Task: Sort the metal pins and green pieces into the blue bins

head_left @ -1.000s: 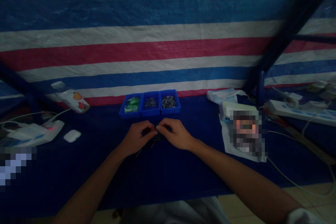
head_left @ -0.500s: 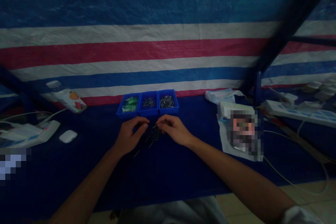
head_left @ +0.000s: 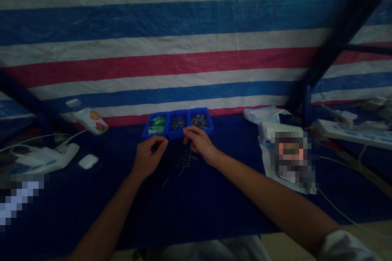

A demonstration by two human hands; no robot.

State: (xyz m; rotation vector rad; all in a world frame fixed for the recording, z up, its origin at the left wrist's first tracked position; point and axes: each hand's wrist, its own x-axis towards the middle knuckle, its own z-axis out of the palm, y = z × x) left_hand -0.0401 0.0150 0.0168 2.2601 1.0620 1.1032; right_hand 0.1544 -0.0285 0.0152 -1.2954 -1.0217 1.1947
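Above the dark blue tabletop [head_left: 232,195], my left hand [head_left: 148,157] is closed in a pinch, thumb against fingertips. Whatever it holds, if anything, is too dark to make out. My right hand [head_left: 202,145] reaches to the front edge of the middle blue bin [head_left: 178,133]. Its index finger and thumb are slightly apart, with nothing visible between them. Below and between the hands lie several loose thin metal pins or screws [head_left: 185,162], some partly under my right hand. Similar metal pieces [head_left: 178,122] lie in the middle bin.
Left of the middle bin, a bin holds green packets [head_left: 157,124]; the right one holds small metal parts [head_left: 199,121]. A bottle [head_left: 93,121], a white case [head_left: 88,161] and a power strip [head_left: 61,161] are at left. Tissues [head_left: 281,130] and cables are at right.
My right hand has moved from the loose metal pieces up toward the middle bin, its fingers parting slightly. My left hand's pinch has closed. The whole view has shifted slightly.
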